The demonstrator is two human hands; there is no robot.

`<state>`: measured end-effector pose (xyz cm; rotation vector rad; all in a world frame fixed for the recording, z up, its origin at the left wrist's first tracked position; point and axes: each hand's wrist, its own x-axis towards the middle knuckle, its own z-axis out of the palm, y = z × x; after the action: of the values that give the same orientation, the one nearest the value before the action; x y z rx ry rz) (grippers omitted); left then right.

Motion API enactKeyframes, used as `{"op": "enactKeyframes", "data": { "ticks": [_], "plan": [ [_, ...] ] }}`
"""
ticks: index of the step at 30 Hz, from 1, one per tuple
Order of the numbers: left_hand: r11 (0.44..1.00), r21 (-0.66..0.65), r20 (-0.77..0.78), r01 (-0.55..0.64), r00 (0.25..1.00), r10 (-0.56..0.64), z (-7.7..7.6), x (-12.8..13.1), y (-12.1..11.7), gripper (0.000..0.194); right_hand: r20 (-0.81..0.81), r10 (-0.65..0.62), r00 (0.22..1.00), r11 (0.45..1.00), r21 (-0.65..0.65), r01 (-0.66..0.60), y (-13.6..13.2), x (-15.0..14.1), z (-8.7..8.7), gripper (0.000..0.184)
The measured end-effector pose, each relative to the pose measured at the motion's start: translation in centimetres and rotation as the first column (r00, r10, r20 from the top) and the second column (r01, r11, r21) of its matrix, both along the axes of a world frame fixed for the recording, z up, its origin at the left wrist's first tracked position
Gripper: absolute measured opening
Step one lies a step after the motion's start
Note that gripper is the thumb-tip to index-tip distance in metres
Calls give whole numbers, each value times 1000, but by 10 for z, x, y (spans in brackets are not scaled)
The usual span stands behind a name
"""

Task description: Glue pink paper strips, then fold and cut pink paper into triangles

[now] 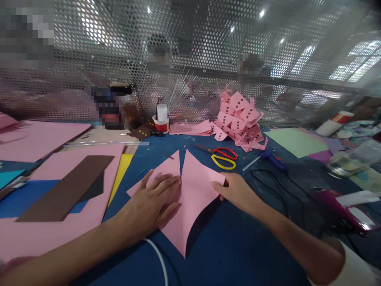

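A sheet of pink paper (pixel 195 190) lies before me on the blue table, creased down its middle, with a slit running in from its far edge. My left hand (pixel 156 194) rests flat on the paper's left half, fingers stretched toward the crease. At the right corner, my right hand (pixel 233 188) pinches the paper between thumb and fingers and holds that side raised off the table. Just beyond the paper are scissors (pixel 222 155) with one red and one yellow handle loop.
Pink folded paper pieces (pixel 238 115) are heaped by the perforated metal screen (pixel 202 47). A blue glue gun (pixel 274 159) and its cord lie to the right, near a clear cup (pixel 354 161). Pink sheets (pixel 113 167) and a brown strip (pixel 68 186) cover the left.
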<state>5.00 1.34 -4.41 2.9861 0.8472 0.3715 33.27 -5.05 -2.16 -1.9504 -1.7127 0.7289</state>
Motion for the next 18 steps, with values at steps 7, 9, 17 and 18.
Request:
{"op": "enactKeyframes", "data": {
  "ticks": [7, 9, 17, 18],
  "plan": [
    [1000, 3, 7, 3, 1000, -3, -1, 0, 0, 53, -4, -16, 1000, 1000, -6, 16, -1, 0, 0, 24],
    [1000, 10, 4, 3, 1000, -3, -1, 0, 0, 53, -16, -20, 1000, 1000, -5, 20, 0, 0, 0, 23],
    [997, 57, 13, 48, 999, -49, 3, 0, -1, 42, -84, -41, 996, 999, 19, 43, 0, 1, 1, 24],
    [997, 56, 14, 52, 998, -53, 3, 1, -1, 42, -100, -45, 994, 999, 20, 47, -1, 1, 1, 25]
  ]
}}
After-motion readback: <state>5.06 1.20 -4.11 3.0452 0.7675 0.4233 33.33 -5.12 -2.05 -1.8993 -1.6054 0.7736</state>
